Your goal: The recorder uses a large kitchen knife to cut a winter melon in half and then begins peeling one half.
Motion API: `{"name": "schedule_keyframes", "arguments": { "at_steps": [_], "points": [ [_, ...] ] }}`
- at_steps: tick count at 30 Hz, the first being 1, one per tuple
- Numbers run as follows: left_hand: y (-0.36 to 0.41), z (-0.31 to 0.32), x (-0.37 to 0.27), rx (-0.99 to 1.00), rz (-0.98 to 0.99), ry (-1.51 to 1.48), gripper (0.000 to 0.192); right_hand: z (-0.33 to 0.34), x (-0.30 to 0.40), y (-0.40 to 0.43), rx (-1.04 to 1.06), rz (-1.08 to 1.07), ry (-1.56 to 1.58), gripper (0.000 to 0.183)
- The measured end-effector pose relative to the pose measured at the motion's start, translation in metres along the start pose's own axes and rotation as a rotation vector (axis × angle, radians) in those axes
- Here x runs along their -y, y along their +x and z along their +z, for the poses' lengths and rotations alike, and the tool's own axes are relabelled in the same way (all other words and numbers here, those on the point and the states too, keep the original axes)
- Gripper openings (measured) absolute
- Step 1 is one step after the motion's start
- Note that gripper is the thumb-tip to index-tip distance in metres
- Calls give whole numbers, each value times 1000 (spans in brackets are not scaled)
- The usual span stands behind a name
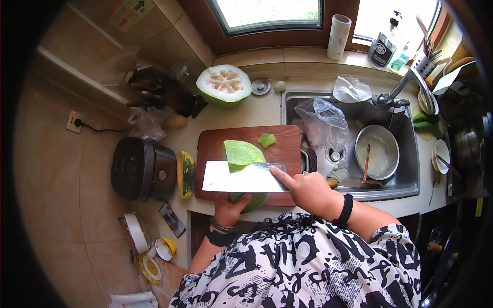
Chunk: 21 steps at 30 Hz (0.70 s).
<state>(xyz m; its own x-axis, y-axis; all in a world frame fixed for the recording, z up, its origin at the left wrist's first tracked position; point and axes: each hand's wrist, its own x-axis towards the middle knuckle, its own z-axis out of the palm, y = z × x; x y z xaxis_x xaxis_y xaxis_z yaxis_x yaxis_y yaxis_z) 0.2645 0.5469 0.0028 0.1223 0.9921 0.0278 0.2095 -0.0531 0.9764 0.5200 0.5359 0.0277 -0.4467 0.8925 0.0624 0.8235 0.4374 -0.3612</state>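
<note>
A wooden cutting board (285, 148) lies on the counter in front of me. On it is a green-skinned winter melon piece (242, 152), crossed by the broad blade of a cleaver (238, 179). My right hand (312, 190) grips the cleaver at the blade's right end, index finger laid on the blade; the handle is hidden. My left hand (230, 208) holds the melon's near end, a darker green part (252, 201) below the blade, at the board's front edge. Small green peel pieces (267, 140) lie at the back of the board.
A halved winter melon (224, 86) stands behind the board. Left are a pumpkin piece (185, 175), a rice cooker (142, 169) and a phone (172, 219). The sink (414, 154) at right holds a metal bowl (376, 152) and a plastic bag (323, 119).
</note>
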Motion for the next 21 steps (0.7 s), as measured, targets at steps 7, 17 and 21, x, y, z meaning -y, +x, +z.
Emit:
{"name": "schedule_keyframes", "arguments": {
  "at_steps": [7,17,21],
  "points": [
    [3,-9,-2,56,-110,-69,29,-1,-5,0,22,33,-15,69],
    [9,-15,-9,169,-108,44,26,-4,-11,1,73,37,49,71],
    [5,-11,4,107,-15,2,25,2,-3,11,7,-29,11,73]
  ]
}}
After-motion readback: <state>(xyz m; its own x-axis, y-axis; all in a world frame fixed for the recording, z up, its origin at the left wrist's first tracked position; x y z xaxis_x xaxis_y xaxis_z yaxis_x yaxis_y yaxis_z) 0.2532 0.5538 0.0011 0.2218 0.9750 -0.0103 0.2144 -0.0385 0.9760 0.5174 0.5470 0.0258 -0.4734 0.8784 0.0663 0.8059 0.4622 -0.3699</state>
